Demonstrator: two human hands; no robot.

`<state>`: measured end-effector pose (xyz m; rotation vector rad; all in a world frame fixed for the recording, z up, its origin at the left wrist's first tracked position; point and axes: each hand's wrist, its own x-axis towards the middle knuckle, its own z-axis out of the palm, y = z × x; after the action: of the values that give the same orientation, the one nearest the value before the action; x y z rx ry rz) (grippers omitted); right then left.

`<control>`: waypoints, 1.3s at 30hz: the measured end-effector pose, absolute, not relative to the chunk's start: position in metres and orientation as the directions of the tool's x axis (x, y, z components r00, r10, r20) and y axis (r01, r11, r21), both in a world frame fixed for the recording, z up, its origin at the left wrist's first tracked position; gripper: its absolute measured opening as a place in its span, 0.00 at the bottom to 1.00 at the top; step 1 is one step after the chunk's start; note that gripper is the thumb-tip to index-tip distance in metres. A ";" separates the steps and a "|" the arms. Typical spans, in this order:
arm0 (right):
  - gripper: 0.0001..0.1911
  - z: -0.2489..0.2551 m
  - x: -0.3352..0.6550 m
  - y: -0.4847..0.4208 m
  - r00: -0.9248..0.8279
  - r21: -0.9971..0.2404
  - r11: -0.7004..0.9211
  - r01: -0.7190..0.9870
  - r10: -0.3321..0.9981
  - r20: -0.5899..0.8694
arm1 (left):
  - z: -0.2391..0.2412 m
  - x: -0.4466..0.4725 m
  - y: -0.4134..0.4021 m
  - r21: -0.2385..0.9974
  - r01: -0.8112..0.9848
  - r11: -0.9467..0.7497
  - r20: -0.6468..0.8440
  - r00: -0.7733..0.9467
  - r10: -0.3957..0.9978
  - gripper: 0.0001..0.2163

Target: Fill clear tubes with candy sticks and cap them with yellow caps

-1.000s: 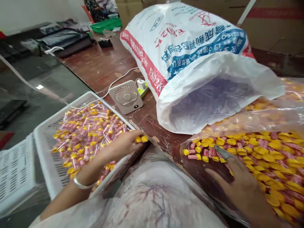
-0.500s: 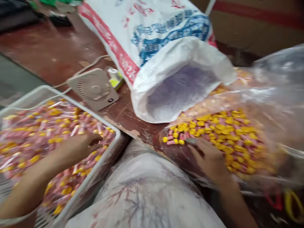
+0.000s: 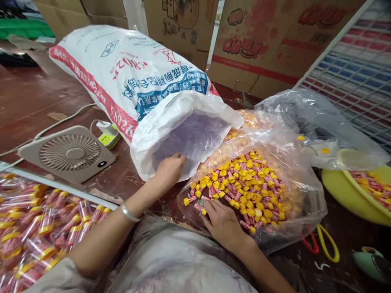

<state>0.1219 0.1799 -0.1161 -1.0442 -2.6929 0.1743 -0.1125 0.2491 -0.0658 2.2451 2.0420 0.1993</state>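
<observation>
My left hand (image 3: pixel 169 170) is at the open mouth of a white woven sack (image 3: pixel 128 77) lying on the brown table. Its fingers curl over the lower lip and the tips are hidden inside. A silver bracelet (image 3: pixel 128 212) is on that wrist. My right hand (image 3: pixel 222 221) lies flat with fingers spread on a heap of small yellow-capped red pieces (image 3: pixel 247 183) inside a clear plastic bag (image 3: pixel 305 203) just right of the sack.
A white basket (image 3: pixel 61 188) of yellow-capped clear tubes sits at lower left. Behind it lie a small beige fan (image 3: pixel 70 152) and a power strip (image 3: pixel 106 136). A yellow basin (image 3: pixel 345 195), looped handles (image 3: pixel 326 244) and cardboard boxes (image 3: pixel 259 36) are on the right.
My left hand left the basket of tubes and moved right to the sack's mouth. The view swung right. My right hand stayed on the bag of yellow-capped pieces.
</observation>
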 end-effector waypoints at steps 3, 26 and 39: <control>0.09 -0.112 0.130 0.179 -0.651 -0.314 0.674 0.669 0.735 0.189 | -0.068 -0.107 0.278 0.126 0.986 -0.112 0.080 0.102 0.992 0.17; 0.10 -0.086 0.145 0.195 -0.100 -0.833 0.434 0.342 0.899 0.427 | -0.061 -0.123 0.198 0.938 0.340 -0.060 -0.037 0.274 0.961 0.24; 0.24 -0.055 0.121 0.194 -0.567 -0.533 0.774 0.340 0.621 0.540 | -0.055 -0.076 0.160 0.889 -0.287 0.356 -0.212 0.430 0.878 0.16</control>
<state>0.1208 0.1935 -0.0554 -0.7122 -2.2162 0.4828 -0.0756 0.1603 -0.0547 0.8968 0.7916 0.8632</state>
